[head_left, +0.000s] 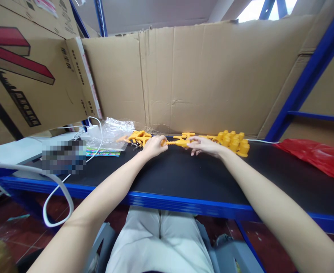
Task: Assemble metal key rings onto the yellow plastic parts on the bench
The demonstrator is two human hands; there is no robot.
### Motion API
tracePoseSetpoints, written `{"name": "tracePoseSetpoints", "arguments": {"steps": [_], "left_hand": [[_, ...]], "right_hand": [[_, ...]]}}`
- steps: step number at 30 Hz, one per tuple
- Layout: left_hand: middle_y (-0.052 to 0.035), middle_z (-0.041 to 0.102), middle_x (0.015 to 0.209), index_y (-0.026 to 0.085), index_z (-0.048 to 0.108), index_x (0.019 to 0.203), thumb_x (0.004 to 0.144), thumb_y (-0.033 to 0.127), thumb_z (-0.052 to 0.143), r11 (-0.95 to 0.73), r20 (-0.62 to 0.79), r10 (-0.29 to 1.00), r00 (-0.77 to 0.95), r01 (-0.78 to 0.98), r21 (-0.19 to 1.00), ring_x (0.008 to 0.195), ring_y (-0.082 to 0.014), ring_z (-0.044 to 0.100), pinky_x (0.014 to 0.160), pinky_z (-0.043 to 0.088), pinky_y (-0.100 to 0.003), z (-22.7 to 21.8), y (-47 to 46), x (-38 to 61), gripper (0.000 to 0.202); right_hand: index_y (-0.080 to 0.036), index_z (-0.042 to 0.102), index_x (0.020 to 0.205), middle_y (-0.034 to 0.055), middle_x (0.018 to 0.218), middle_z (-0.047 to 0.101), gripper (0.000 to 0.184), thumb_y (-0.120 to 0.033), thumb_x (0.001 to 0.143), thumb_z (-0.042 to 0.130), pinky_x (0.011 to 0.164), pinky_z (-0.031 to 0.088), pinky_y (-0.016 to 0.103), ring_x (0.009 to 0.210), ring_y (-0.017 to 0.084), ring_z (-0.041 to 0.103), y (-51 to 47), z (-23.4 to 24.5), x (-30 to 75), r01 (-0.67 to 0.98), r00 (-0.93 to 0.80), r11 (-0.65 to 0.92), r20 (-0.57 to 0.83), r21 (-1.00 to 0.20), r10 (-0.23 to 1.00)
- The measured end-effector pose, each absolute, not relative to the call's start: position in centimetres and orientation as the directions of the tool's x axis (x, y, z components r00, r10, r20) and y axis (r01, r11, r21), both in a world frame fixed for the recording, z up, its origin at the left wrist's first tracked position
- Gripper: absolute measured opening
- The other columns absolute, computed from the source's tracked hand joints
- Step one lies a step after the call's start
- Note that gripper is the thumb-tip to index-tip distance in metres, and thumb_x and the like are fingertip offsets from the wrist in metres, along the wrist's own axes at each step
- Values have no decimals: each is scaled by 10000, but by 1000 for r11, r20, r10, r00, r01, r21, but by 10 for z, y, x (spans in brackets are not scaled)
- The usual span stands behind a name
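Observation:
My left hand (154, 146) is closed around the near end of a yellow plastic piece, with fingers curled over it. From that fist a thin yellow stem runs right to a wider yellow plastic part (181, 143). The thumb and fingers of my right hand (203, 145) close on this part's right end; the exact grip is partly hidden. Left of my left hand lies a pile of yellow plastic pieces (140, 137) with small metal chains. More yellow pieces (187, 135) lie just behind the held part. A cluster of yellow cup-shaped pieces (234, 142) stands by my right wrist.
The black tabletop (184, 174) has a blue metal front edge (189, 203). Clear plastic bags (112, 131), a white cable (101, 136) and a blurred-out object (64, 156) are at left. A red plastic bag (314, 155) lies right. Cardboard (212, 79) walls the back.

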State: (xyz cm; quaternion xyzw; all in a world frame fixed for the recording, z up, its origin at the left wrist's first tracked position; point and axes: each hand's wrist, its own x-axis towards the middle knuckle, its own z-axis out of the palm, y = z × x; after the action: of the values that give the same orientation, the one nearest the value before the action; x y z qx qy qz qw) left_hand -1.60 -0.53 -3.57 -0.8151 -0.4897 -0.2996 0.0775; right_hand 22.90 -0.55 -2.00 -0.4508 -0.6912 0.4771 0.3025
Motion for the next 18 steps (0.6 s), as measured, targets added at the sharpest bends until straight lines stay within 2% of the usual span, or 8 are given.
{"name": "tracePoseSetpoints", "arguments": {"steps": [2,5,9,14,18], "left_hand": [[-40,650,823,200,622,943,717,263,537,-504,563,752,342,849,158,745,-187,587,649,419,-265,-36,-5,-17,249],[-45,651,826,197,624,955,720,261,535,-499,555,756,349,855,143,763,-193,592,672,430,-274,-37,-5,-18,259],[-51,653,836,196,622,969,727,267,530,-496,552,755,353,858,130,778,-201,598,690,439,-285,-38,-4,-19,269],[-49,656,851,202,611,985,741,270,526,-495,556,754,351,860,128,791,-203,604,700,448,-289,-39,-2,-20,267],[-53,659,872,202,604,989,755,325,536,-494,543,760,356,860,128,805,-207,609,706,453,-295,-39,-2,-19,273]], "right_hand": [[-160,507,949,70,874,681,339,-356,738,685,497,443,194,549,89,599,-6,-22,229,338,-419,185,28,-923,908],[-143,519,845,67,778,674,275,-396,794,615,475,421,193,513,85,583,-5,-26,225,332,-420,187,32,-925,907],[-142,518,773,57,683,660,325,-461,827,548,438,393,183,480,83,567,0,-32,222,291,-431,189,48,-938,901],[-145,533,809,65,726,670,338,-483,824,541,430,411,185,490,89,577,6,-37,222,274,-415,179,52,-945,908],[-152,541,915,72,798,675,325,-464,826,549,465,448,189,540,95,602,6,-38,222,264,-407,157,38,-952,913]]}}
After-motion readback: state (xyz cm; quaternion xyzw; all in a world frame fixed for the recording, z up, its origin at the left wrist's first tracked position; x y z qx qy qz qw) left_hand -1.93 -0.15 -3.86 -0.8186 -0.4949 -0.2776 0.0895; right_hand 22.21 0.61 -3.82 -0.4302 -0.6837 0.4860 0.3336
